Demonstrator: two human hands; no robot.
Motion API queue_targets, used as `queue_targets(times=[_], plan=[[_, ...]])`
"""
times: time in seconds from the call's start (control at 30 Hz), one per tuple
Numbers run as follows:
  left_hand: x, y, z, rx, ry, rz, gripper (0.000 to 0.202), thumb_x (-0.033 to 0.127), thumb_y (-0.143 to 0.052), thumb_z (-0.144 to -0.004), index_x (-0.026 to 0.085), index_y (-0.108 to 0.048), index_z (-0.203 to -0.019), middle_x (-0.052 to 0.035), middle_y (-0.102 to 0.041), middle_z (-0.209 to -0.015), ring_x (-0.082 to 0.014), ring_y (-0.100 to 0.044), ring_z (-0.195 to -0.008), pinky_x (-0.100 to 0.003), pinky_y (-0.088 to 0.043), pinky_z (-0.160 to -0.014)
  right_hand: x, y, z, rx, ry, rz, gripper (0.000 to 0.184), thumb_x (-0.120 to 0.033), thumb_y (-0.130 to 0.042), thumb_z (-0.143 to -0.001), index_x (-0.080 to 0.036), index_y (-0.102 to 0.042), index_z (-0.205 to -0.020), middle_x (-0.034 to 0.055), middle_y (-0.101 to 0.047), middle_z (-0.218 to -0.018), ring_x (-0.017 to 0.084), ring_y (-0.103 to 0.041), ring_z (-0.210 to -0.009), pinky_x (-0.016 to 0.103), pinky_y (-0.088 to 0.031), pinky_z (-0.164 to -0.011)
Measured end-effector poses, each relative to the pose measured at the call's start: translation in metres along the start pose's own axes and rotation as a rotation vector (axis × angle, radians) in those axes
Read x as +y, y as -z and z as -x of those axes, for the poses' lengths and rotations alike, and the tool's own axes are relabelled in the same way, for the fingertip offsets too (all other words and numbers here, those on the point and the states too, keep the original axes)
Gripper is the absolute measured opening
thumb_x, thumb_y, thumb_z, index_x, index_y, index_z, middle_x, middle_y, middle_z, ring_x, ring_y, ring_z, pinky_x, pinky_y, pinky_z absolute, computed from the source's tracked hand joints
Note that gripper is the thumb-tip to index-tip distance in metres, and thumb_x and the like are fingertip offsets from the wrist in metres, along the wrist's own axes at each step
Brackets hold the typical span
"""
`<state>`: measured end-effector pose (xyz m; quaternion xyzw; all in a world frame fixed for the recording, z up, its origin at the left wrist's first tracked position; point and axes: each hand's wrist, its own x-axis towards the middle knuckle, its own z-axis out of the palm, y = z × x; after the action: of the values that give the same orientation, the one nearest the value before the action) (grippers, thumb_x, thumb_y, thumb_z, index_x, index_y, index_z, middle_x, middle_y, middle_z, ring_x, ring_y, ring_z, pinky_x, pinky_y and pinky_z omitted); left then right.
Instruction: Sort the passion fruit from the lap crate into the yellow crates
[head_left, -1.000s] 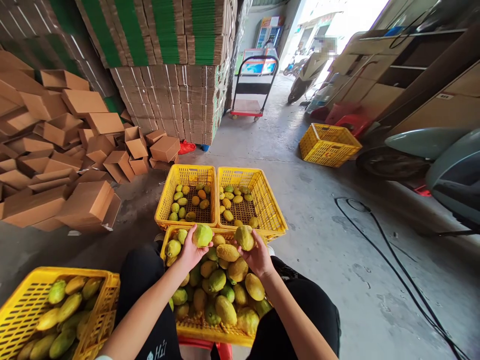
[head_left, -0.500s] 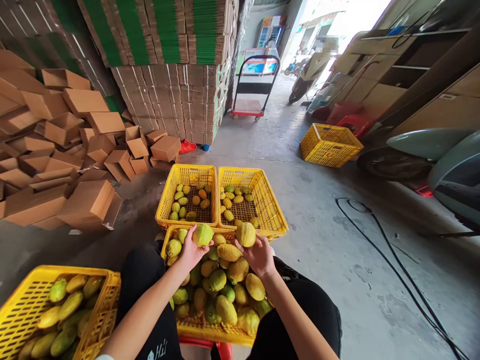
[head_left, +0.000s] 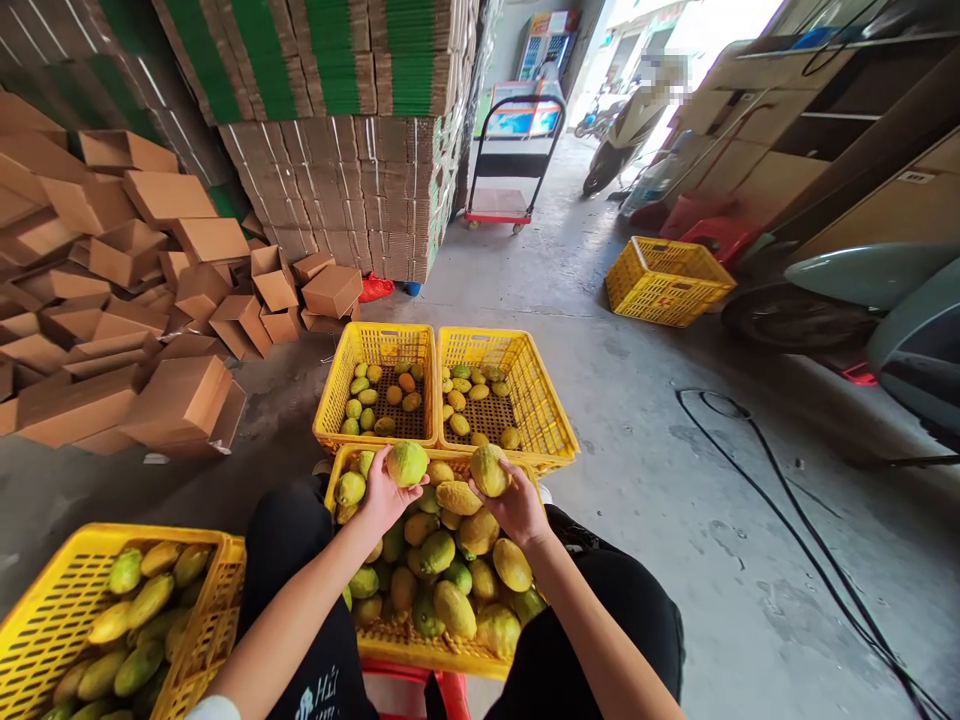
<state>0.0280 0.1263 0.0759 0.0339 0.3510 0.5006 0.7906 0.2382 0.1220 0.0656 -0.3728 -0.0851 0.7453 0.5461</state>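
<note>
Fruit is held in both hands above the near crate [head_left: 480, 662], which rests between the person's knees. The left hand [head_left: 381, 498] has its fingers [head_left: 373, 462] curled around a round green fruit [head_left: 406, 463], cupped from below and from the left. The right hand [head_left: 516, 505] has its fingers [head_left: 501, 492] closed around a yellower, rougher fruit [head_left: 489, 470], gripped from beneath. Both fruits are raised just over the far rim of the crate, with the heap of loose fruit [head_left: 439, 570] directly under the wrists.

For the step to be done well, each fruit should probably be turned in the fingers so that colour and skin can be checked all round, and the grip kept light so that the skin is not bruised. Each fruit is best lowered into its crate rather than dropped.

Beyond the fingertips two further yellow crates stand side by side, touching: the left crate [head_left: 331, 405] and the right crate [head_left: 551, 405], each with only a thin layer of small fruit on its floor. The near crate's far rim lies between the hands and these two, and would have to be cleared. To the left of the left forearm a fourth crate [head_left: 45, 590] holds longer fruit. Cardboard boxes [head_left: 135, 300] are piled further left, a cable [head_left: 780, 520] lies on the concrete floor to the right, and an empty crate [head_left: 667, 280] and a trolley [head_left: 514, 160] stand well apart, further off.
</note>
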Motion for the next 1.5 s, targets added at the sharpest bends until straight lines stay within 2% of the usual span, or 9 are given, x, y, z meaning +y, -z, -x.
queue_targets(times=[0.13, 0.3, 0.4, 0.57, 0.83, 1.0, 1.17, 1.37, 1.5], plan=[[-0.001, 0.002, -0.001, 0.004, -0.011, 0.014, 0.034, 0.039, -0.052, -0.077, 0.013, -0.057, -0.097, -0.0138, -0.064, -0.087, -0.0210, -0.062, -0.071, -0.024, -0.045, -0.049, -0.004, -0.003, 0.002, -0.027, 0.020, -0.078, 0.022, -0.031, -0.060, -0.071, -0.023, -0.064, -0.091, 0.0037, -0.072, -0.087, 0.028, -0.066, -0.093, 0.045, -0.055, -0.082], [0.000, 0.001, -0.001, 0.018, -0.048, 0.043, 0.028, 0.035, -0.053, -0.077, 0.014, -0.056, -0.095, -0.0120, -0.064, -0.088, -0.0253, -0.063, -0.085, -0.031, -0.051, -0.064, -0.006, -0.005, 0.005, -0.128, 0.013, -0.107, 0.037, -0.027, -0.059, -0.066, -0.024, -0.061, -0.102, 0.0054, -0.072, -0.092, 0.032, -0.064, -0.098, 0.051, -0.054, -0.080], [0.001, 0.001, -0.001, -0.014, -0.058, 0.033, 0.026, 0.034, -0.053, -0.077, 0.014, -0.056, -0.093, -0.0114, -0.065, -0.087, -0.0246, -0.063, -0.083, -0.031, -0.051, -0.063, -0.004, -0.004, 0.006, -0.102, 0.015, -0.057, 0.034, -0.030, -0.061, -0.069, -0.024, -0.061, -0.102, 0.0044, -0.072, -0.088, 0.029, -0.067, -0.090, 0.049, -0.056, -0.077], [0.000, 0.000, 0.000, -0.072, 0.009, -0.022, 0.028, 0.037, -0.052, -0.077, 0.013, -0.058, -0.091, -0.0130, -0.066, -0.086, -0.0239, -0.064, -0.076, -0.030, -0.051, -0.059, 0.001, -0.001, 0.002, 0.025, 0.021, 0.026, 0.026, -0.030, -0.069, -0.068, -0.024, -0.061, -0.091, 0.0005, -0.071, -0.081, 0.021, -0.068, -0.073, 0.036, -0.059, -0.066], [-0.005, 0.002, -0.005, -0.053, 0.002, 0.003, 0.025, 0.030, -0.054, -0.077, 0.014, -0.055, -0.096, -0.0112, -0.067, -0.086, -0.0280, -0.064, -0.091, -0.044, -0.052, -0.078, 0.005, -0.002, 0.001, -0.013, 0.026, 0.114, 0.032, -0.023, -0.070, -0.069, -0.030, -0.058, -0.098, -0.0033, -0.070, -0.087, 0.018, -0.068, -0.075, 0.033, -0.058, -0.065], [-0.004, 0.004, -0.007, -0.037, -0.065, 0.050, 0.027, 0.027, -0.055, -0.077, 0.013, -0.055, -0.101, -0.0116, -0.067, -0.090, -0.0291, -0.062, -0.098, -0.048, -0.050, -0.086, 0.002, -0.001, -0.001, -0.005, -0.008, -0.006, 0.021, -0.030, -0.064, -0.071, -0.024, -0.062, -0.091, 0.0011, -0.071, -0.085, 0.024, -0.067, -0.088, 0.041, -0.057, -0.075], [0.000, 0.002, -0.005, -0.084, -0.090, 0.135, 0.035, 0.030, -0.051, -0.078, 0.013, -0.054, -0.108, -0.0151, -0.066, -0.100, -0.0321, -0.059, -0.106, -0.050, -0.049, -0.086, -0.004, -0.002, -0.001, -0.104, 0.010, -0.102, 0.033, -0.028, -0.060, -0.064, -0.025, -0.063, -0.097, 0.0038, -0.072, -0.092, 0.030, -0.064, -0.100, 0.049, -0.054, -0.080], [0.001, 0.001, -0.006, -0.075, -0.098, 0.102, 0.034, 0.029, -0.053, -0.080, 0.015, -0.052, -0.110, -0.0117, -0.066, -0.099, -0.0283, -0.061, -0.102, -0.046, -0.051, -0.085, -0.003, -0.002, -0.001, -0.015, 0.023, 0.013, 0.023, -0.033, -0.065, -0.071, -0.023, -0.063, -0.092, 0.0031, -0.073, -0.083, 0.026, -0.068, -0.086, 0.043, -0.058, -0.074], [-0.002, 0.003, -0.009, -0.028, -0.030, 0.008, 0.029, 0.032, -0.058, -0.078, 0.013, -0.055, -0.100, -0.0118, -0.066, -0.090, -0.0269, -0.063, -0.093, -0.035, -0.054, -0.071, 0.001, 0.003, -0.004, 0.045, 0.047, 0.035, 0.021, -0.027, -0.069, -0.070, -0.026, -0.059, -0.089, -0.0021, -0.071, -0.082, 0.020, -0.068, -0.075, 0.037, -0.059, -0.068]])
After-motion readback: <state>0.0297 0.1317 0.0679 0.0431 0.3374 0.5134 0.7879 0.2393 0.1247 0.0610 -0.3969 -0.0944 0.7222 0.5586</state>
